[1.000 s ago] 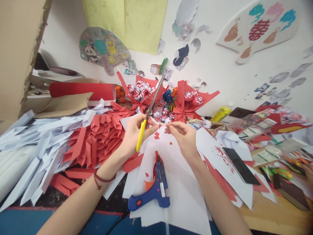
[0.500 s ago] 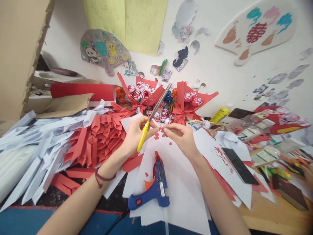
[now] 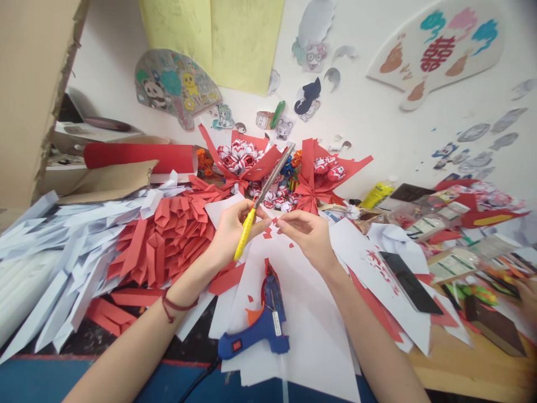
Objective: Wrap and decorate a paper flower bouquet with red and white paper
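Note:
My left hand [image 3: 237, 226] is closed around a pair of scissors [image 3: 268, 184] with a yellow handle, their long metal blades pointing up and away. Its thumb reaches toward my right hand [image 3: 308, 232], whose thumb and fingers are pinched on a small red paper piece [image 3: 274, 221]. The fingertips of both hands nearly meet over white paper sheets [image 3: 310, 313] sprinkled with red scraps [image 3: 267, 235]. Below them, a blue hot glue gun [image 3: 262, 327] lies on the sheets, its tip pointing away from me.
Folded red paper strips [image 3: 168, 240] and white paper strips [image 3: 79, 235] are heaped at left. Two red-wrapped paper bouquets [image 3: 241, 159] stand against the wall. At right lie a dark phone [image 3: 409, 282], a brown box [image 3: 495, 324] and another person's hand [image 3: 526, 294].
The view has shifted very slightly. Both hands keep nearly the same pose, and the scissors stay in my left hand.

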The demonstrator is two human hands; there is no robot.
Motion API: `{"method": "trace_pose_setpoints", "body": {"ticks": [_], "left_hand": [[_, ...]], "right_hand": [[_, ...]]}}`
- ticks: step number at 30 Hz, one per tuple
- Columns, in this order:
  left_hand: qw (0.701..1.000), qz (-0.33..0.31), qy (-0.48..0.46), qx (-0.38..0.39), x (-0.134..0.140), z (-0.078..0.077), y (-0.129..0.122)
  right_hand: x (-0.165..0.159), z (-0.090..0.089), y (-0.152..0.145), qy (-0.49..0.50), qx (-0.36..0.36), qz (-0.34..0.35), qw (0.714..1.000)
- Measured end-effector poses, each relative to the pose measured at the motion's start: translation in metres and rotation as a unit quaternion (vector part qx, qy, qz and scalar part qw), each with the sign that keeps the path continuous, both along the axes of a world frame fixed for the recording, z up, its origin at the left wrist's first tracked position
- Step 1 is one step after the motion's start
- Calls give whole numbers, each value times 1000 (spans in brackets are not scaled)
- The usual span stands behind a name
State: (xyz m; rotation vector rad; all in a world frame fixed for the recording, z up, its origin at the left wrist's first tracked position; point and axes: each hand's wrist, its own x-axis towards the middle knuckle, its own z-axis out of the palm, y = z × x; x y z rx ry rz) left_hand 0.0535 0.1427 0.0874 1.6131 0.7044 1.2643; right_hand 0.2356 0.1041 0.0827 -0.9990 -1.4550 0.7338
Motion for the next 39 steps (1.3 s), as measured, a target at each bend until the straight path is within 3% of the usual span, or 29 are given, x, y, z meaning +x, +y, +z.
{"method": "trace_pose_setpoints", "body": {"ticks": [4, 8, 17, 31, 39], "left_hand": [[1000, 18, -11, 7, 1, 2, -1], [1000, -6, -3, 13, 2, 4, -5], [1000, -3, -14, 17, 1, 2, -5], [999, -48, 18, -3, 1, 0, -6], [996, -19, 79, 40, 0, -6, -1]], "right_hand": [[-2, 0, 0, 36, 15, -25, 999], [-5, 0, -2, 45, 29, -35, 998], [-9, -3, -3, 39, 19, -15, 999], [3, 6, -2, -39, -16, 22, 999], [6, 7, -2, -97, 16, -28, 995]]}}
